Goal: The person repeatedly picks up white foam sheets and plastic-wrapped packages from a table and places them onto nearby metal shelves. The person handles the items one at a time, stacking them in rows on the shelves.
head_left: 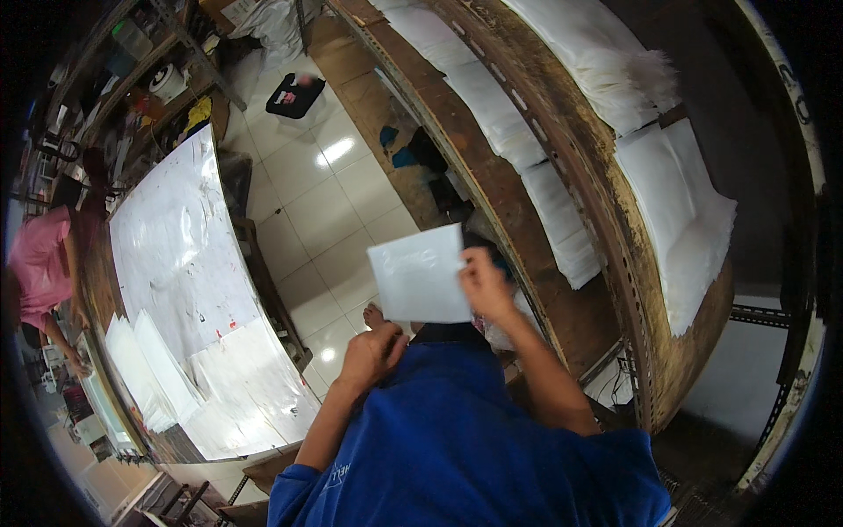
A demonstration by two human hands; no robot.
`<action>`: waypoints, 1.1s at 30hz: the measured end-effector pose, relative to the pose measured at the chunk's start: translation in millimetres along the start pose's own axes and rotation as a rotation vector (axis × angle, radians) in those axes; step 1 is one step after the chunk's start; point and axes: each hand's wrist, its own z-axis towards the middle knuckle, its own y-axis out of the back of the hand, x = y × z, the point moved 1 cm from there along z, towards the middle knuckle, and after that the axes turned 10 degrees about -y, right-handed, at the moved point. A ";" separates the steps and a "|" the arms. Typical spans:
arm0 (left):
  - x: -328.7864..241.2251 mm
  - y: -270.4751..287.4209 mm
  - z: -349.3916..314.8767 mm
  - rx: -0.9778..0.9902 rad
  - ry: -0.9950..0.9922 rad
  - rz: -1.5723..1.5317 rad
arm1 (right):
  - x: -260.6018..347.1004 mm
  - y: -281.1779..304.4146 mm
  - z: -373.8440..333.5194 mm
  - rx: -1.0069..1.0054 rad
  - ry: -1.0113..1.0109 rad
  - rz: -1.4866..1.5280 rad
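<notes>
A flat white rectangular sheet (421,277), glossy like plastic, is held up in front of my body. My right hand (485,283) pinches it along its right edge. Just below its lower left corner is my left hand (373,354), its fingers curled in; whether they grip that corner or something else is hidden. Both hands are slightly blurred. On the shelving to my right lie stacks of thin white sheets (676,211), with more white sheets (562,224) on the level beside them.
At left stands a white-topped table (189,255) bearing a fanned pile of white sheets (149,369). A person in pink (44,263) works beyond it. Pale floor tiles (338,206) run between table and shelving; a black bag-like item (294,95) lies there.
</notes>
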 end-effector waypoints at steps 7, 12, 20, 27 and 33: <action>26.9 59.3 -28.3 -0.429 0.195 0.261 | -109.7 165.7 37.9 -0.507 -0.460 -0.042; 51.0 105.8 -61.2 -0.661 0.229 0.636 | -200.2 205.6 41.3 -0.632 -0.578 0.003; 85.5 84.8 -88.6 -0.710 0.294 0.799 | -271.8 215.1 58.6 -0.619 -0.596 0.128; 81.5 84.5 -85.9 -0.723 0.306 0.777 | -299.2 216.6 65.3 -0.610 -0.589 0.184; 85.4 84.2 -89.6 -0.734 0.308 0.748 | -310.8 221.2 67.5 -0.639 -0.581 0.214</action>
